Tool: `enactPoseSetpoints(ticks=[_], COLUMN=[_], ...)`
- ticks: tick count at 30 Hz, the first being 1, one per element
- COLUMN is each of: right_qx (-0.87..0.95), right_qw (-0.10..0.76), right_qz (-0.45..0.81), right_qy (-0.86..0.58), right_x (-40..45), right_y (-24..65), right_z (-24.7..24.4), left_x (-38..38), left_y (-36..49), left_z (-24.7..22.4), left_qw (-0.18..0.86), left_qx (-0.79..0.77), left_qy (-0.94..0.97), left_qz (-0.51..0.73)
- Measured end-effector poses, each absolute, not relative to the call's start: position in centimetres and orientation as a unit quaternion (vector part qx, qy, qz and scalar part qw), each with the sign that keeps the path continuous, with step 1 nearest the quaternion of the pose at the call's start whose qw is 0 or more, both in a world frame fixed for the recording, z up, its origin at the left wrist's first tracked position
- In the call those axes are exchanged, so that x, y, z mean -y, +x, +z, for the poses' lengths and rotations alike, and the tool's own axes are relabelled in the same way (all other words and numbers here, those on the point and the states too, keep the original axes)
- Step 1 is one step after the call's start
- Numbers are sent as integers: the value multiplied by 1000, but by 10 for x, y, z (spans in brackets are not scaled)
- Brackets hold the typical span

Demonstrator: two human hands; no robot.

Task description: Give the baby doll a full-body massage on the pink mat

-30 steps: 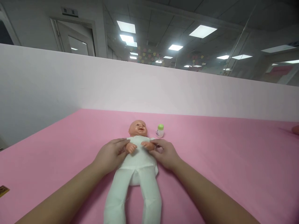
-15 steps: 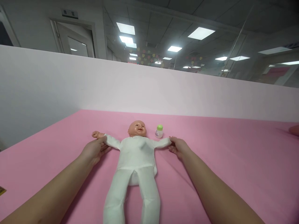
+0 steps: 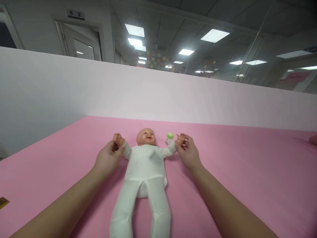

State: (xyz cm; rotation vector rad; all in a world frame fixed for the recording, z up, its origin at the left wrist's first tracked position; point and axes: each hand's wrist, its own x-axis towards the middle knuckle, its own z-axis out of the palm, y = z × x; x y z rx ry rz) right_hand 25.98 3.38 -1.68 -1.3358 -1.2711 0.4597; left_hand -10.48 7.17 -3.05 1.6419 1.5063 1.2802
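A baby doll (image 3: 146, 163) with a white cloth body lies on its back on a pink surface (image 3: 237, 185), head away from me and legs toward me. My left hand (image 3: 109, 157) is closed around the doll's arm on the left, near its wrist. On the other side, my right hand (image 3: 189, 152) grips the doll's other arm at the wrist, fingers partly hidden behind the small plastic hand. Both doll arms are bent upward beside the head. Just behind the right-side doll arm stands a small baby bottle (image 3: 170, 138) with a green cap, its lower part partly covered.
A white wall panel (image 3: 158, 96) rises along the back of the pink surface, with glass above it. At the left edge lies a yellow and dark label (image 3: 3, 202). Part of a skin-toned object (image 3: 313, 140) shows at the far right edge.
Both my hands have moved inward and up, lifting the doll's arms from spread flat to raised nearer its head. The doll's right-side hand now covers part of the bottle's side.
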Motion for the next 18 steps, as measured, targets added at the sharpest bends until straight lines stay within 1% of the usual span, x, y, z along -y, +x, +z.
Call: enactPoseSetpoints(ticks=[2, 4, 6, 8, 14, 18], right_qx=[659, 762, 828, 861, 877, 879], right_qw=[525, 432, 347, 302, 271, 270], right_qz=[144, 98, 57, 31, 23, 21], right_qy=[-519, -473, -436, -409, -396, -392], right_x=[-17, -3, 5, 8, 7, 6], right_y=[239, 221, 208, 201, 202, 201], right_z=[-8, -2, 0, 0, -2, -5], left_x=[-57, -47, -44, -46, -52, -48], left_y=[-93, -84, -82, -85, -96, -93], left_z=[-22, -18, -18, -21, -22, -17], left_qw=[218, 174, 140, 106, 15, -9], left_qx=[-548, -514, -480, -453, -391, -352], left_qy=[679, 747, 796, 828, 889, 913], left_qz=[438, 385, 341, 311, 237, 204])
